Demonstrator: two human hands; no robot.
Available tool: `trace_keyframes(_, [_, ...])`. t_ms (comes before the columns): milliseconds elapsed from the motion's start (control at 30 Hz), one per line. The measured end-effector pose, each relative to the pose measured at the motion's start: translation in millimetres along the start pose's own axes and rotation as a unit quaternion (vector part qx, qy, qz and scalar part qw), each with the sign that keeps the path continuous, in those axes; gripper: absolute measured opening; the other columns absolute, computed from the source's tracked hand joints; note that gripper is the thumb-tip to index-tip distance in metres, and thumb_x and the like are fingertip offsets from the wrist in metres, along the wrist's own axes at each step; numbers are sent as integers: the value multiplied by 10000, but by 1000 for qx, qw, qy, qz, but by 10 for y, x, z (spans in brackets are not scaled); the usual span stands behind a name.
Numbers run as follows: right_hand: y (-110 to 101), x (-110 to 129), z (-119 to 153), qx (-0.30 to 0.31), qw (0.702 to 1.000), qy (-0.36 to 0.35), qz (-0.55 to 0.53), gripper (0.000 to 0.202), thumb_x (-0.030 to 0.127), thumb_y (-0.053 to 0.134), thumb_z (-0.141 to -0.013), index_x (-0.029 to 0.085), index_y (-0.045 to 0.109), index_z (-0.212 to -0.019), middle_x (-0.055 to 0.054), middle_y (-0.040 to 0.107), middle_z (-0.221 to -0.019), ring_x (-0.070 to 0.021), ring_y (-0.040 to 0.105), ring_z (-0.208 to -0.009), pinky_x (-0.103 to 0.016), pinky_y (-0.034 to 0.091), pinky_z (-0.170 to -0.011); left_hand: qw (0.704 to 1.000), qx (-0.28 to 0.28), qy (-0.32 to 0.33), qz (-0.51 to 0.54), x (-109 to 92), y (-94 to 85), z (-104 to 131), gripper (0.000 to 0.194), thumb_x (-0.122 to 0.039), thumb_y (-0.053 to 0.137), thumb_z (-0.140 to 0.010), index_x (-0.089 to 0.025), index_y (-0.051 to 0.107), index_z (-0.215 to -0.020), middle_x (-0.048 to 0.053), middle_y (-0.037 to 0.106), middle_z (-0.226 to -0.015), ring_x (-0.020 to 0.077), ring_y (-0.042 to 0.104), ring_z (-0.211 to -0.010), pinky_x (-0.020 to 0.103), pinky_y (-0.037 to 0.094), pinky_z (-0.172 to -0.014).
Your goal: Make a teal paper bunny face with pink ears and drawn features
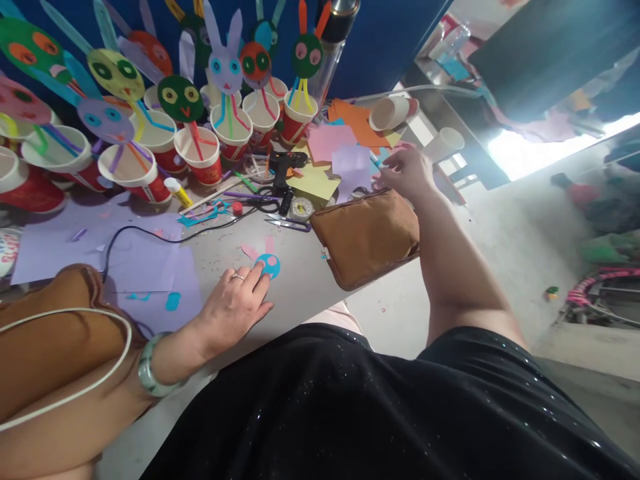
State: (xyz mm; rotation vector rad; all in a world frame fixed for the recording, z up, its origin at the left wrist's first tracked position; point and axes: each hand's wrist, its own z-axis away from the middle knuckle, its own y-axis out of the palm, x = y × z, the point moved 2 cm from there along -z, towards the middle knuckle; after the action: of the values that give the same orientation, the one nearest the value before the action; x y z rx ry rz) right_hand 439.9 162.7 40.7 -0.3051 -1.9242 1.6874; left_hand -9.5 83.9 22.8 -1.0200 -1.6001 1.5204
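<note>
Fingertips of my left hand rest on a small round blue paper rabbit face with pink paper ears, lying flat on the table; the fingers are stretched out. My right hand is across the table, past a brown zip pouch. Its fingers are closed around a small blue-and-white thing, whose kind I cannot make out. Beside that hand lie sheets of purple paper and pink paper.
Several paper cups with paper rabbit heads on coloured straws stand along the back left. A black glue gun, scissors, a glue stick and a black cord lie mid-table. A brown padded thing is at left.
</note>
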Motion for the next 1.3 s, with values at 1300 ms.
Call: trace_keyframes(1300, [242, 1367, 2428, 117, 705, -137, -686, 311, 493, 829, -801, 225, 671, -809, 33, 555, -633, -115, 478, -595, -267, 377, -565, 911, -9, -43, 411, 40, -197, 32, 377, -414, 362, -1086, -197, 583, -871, -17, 593, -720, 143, 557, -652, 274, 404, -630])
